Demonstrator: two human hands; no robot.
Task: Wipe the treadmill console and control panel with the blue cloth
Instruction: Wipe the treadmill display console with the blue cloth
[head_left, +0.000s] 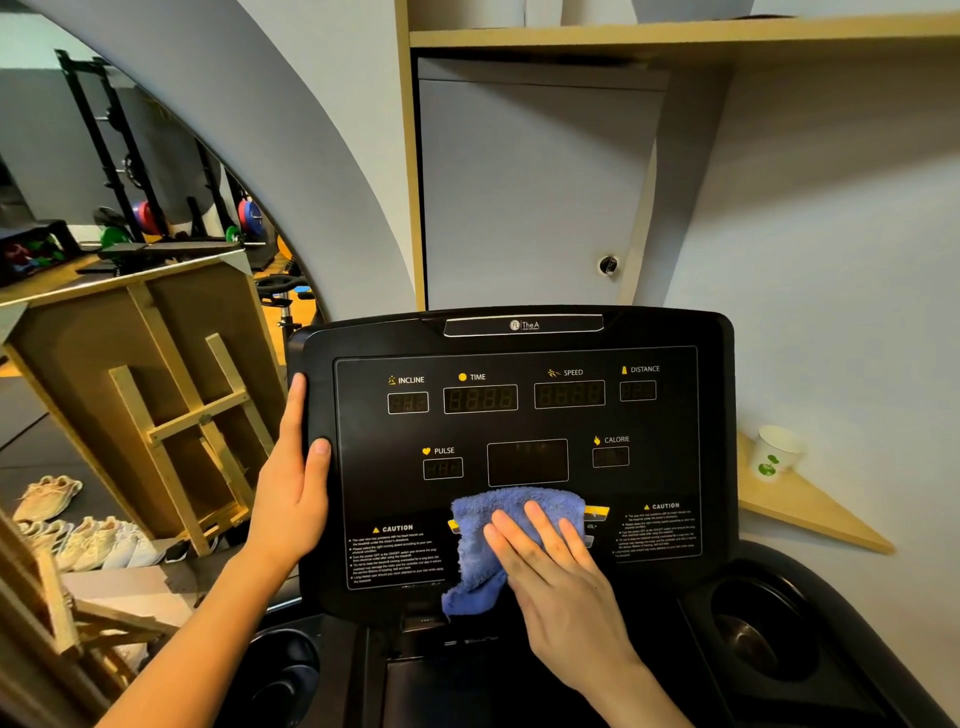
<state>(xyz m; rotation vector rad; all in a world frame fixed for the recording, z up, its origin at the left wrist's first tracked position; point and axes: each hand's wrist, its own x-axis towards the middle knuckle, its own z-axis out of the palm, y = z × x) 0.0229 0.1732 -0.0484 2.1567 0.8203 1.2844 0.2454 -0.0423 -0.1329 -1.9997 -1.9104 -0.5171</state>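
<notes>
The black treadmill console (519, 415) fills the middle of the head view, with unlit displays labelled incline, time, speed, distance, pulse and calorie. A blue cloth (483, 530) lies flat against the lower middle of the control panel, covering the yellow-edged buttons there. My right hand (561, 577) presses on the cloth with fingers spread flat. My left hand (296, 488) grips the console's left edge, thumb on the front face.
Two round cup holders (753, 629) sit in the tray below the console. A paper cup (774, 452) stands on a wooden corner shelf at the right. Wooden frames (171, 415), several shoes and weight racks lie to the left. A grey cabinet door is behind.
</notes>
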